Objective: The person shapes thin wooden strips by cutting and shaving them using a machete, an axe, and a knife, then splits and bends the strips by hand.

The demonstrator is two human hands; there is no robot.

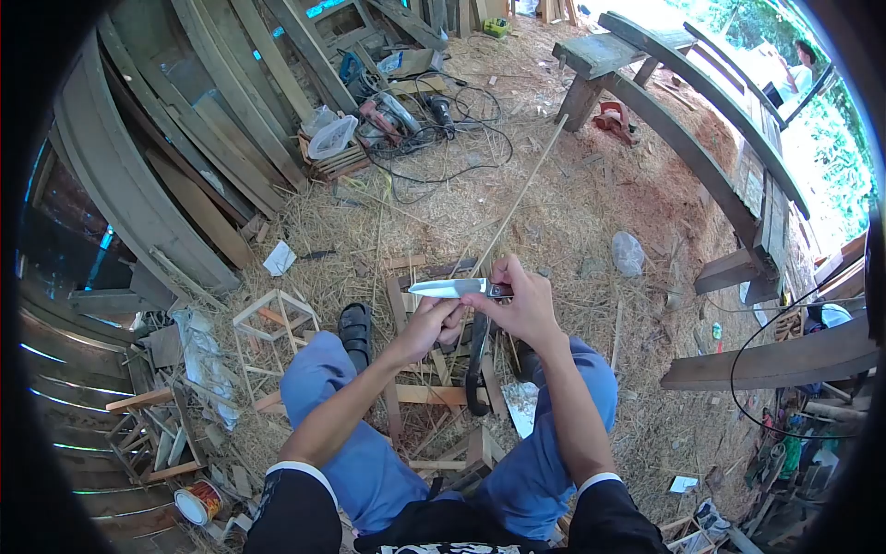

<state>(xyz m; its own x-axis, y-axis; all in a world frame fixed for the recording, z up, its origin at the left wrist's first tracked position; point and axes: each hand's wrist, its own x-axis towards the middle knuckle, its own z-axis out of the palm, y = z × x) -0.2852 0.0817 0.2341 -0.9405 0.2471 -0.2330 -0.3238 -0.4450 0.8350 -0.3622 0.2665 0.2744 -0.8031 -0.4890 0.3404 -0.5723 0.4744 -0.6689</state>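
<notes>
A knife with a broad, shiny blade (446, 288) lies level in front of me, its tip pointing left. My right hand (519, 300) is closed around its dark handle, with the thumb by the base of the blade. Just below the blade, my left hand (427, 330) has its fingers curled together and touches the blade's lower edge; whether it also pinches something is hidden. A long thin strip (519, 201) runs from near the knife up toward the bench. Under my hands is a wooden frame (430, 394) with a dark curved bar (476, 369) on it.
Power tools (388, 118) with tangled cords lie ahead, beside a plastic container (332, 138). Long boards (198, 111) lean at the left. A bench (600, 55) with curved beams stands at the right, a person (805, 69) beyond. A small wooden frame (242, 325) stands near my left knee.
</notes>
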